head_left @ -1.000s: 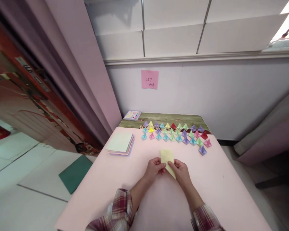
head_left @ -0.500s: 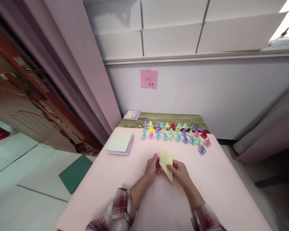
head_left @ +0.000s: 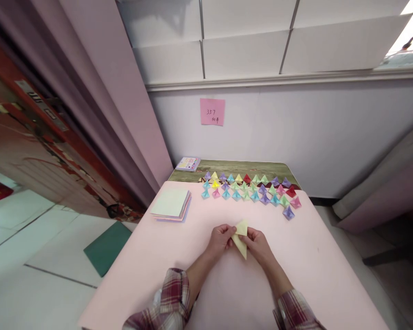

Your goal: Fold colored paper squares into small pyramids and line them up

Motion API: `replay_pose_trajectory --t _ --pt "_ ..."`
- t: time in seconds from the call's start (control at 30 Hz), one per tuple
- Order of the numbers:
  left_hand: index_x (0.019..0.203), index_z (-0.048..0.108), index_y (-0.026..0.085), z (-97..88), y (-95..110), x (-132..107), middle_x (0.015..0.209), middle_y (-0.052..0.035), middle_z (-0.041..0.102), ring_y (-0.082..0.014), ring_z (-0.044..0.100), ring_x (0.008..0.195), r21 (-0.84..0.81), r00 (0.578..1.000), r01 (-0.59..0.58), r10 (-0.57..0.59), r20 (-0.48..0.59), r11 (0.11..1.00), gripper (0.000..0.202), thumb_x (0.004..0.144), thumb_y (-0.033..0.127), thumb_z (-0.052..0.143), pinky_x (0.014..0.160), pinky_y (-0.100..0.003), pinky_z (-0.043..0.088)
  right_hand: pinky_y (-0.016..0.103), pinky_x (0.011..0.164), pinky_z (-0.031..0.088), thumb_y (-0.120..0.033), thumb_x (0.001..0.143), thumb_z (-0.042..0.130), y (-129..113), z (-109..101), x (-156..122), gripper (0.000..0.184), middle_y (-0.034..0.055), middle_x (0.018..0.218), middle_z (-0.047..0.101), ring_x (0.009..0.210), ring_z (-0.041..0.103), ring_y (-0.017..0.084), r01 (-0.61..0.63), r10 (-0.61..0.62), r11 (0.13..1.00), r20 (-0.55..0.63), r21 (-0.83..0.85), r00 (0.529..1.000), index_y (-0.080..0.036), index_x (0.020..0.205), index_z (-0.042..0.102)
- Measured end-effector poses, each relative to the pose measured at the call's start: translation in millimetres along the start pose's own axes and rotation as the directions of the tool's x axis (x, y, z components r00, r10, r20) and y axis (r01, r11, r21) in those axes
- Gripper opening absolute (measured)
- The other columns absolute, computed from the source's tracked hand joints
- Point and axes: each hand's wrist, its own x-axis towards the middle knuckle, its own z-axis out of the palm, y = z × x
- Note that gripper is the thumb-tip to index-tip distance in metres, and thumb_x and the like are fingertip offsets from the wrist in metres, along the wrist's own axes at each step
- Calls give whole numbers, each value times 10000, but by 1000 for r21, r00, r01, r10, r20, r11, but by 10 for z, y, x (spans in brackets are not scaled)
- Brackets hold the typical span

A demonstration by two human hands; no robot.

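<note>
Left hand (head_left: pixel 220 239), lower centre of frame: thumb and bent fingers pinch the left edge of a pale yellow paper (head_left: pixel 242 228). Right hand (head_left: pixel 258 242), just beside it: thumb across the front of the same sheet, fingers curled behind, gripping the right edge. Both hands grasp; neither is free.

The paper sits between them, lower middle of frame, above the pink cloth (head_left: pixel 303 261); whether it touches the cloth, cannot tell. Plain, light lemon colour, no print seen. Folded: a flap lies in the upper half, its lower edge running across near the thumbs. Top rises to a peak toward the right; bottom narrows to a sharp point aimed at the lower edge of frame. Sides partly hidden by fingers.

Plaid sleeves (head_left: pixel 175 291) at both forearms, bottom of frame.

Beyond the hands, centre to right of centre: rows of small folded paper shapes (head_left: pixel 265 200), pointed, in purple, blue, green, yellow, pink and red. A purple one lies nearest, right of the others' middle. Left of centre, a stack of paper squares (head_left: pixel 170 203), pale green on top, pink and purple below. Upper centre, a pink note (head_left: pixel 212 112) on the wall (head_left: pixel 278 123), handwritten "357".
</note>
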Motion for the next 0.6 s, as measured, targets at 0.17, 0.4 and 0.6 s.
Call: replay_pose_trajectory --t 0.17,0.4,0.6 --pt "656 590 153 19 4 -14 391 58 485 -51 343 335 24 999 -21 22 -41 1000 358 711 489 700 382 -198 196 258 631 470 -450 750 687 -96 -9 -43 350 34 817 690 710 618 184 -4 1 999 58 53 998 -168 958 669" --pt "648 574 150 34 -17 -3 379 60 490 -49 359 318 8 999 -14 14 -46 1000 365 700 487 707 361 -184 210 232 522 424 -593 727 673 -72 11 -25 453 18 691 661 588 583 161 -52 52 999 -13 15 999 -161 860 638" --pt "707 594 136 -41 36 -8 486 3 598 -92 508 374 -3 995 40 -39 92 999 352 677 458 734 350 -181 315 228 464 372 -583 668 729 3 18 4 431 -13 582 611 493 510 129 -25 24 1000 -72 -4 997 -171 709 611"
